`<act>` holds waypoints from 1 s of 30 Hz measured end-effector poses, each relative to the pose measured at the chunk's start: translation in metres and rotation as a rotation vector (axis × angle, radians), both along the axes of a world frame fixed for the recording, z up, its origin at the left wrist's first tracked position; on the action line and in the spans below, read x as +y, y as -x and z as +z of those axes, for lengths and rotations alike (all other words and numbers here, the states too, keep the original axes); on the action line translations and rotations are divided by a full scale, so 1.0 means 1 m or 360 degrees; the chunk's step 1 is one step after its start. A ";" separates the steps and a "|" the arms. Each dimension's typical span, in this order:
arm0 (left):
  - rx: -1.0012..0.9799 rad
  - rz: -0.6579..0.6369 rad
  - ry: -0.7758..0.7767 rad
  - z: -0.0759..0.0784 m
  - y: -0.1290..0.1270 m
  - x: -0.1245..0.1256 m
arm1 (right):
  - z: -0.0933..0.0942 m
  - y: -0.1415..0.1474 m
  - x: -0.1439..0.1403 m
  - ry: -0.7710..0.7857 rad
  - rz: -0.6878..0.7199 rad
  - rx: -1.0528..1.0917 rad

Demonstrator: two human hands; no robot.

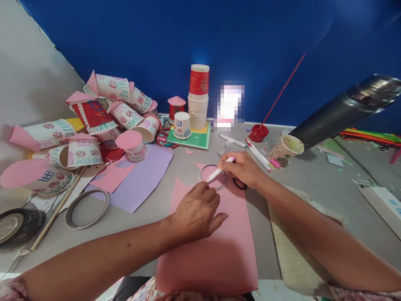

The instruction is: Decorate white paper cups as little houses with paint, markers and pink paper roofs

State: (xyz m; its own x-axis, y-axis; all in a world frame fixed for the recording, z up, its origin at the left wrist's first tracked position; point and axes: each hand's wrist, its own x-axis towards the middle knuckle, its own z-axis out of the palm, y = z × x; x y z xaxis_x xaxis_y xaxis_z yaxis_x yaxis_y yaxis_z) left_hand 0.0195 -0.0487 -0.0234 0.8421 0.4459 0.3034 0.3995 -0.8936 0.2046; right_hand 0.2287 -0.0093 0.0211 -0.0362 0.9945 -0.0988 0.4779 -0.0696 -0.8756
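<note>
Two hands trace a circle: the left hand (196,213) presses flat on the pink sheet (216,238), fingertips steadying its tape ring (213,177), while the right hand (242,169) pinches a marker (219,169) at the ring's rim; completing the outline likely demands a motionless ring.

My one head camera looks forward and down, close over the fingers (209,193), with the surface (313,184) stretching beyond them.
</note>
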 end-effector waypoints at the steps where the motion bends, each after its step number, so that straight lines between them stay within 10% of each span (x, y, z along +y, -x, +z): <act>1: 0.0005 0.0001 -0.0002 0.000 0.000 0.000 | -0.001 0.001 -0.002 -0.0022 -0.0032 0.0016; 12: 0.0057 0.0010 -0.0035 0.003 0.000 -0.001 | -0.006 0.012 -0.020 -0.0483 -0.0219 -0.0256; 24: 0.0043 0.0014 -0.0007 0.007 0.000 -0.002 | 0.025 -0.015 -0.006 0.0057 0.0314 -0.0346; 30: 0.0061 -0.0001 -0.0010 0.006 0.000 -0.002 | 0.045 -0.018 0.013 -0.0072 0.0340 -0.0874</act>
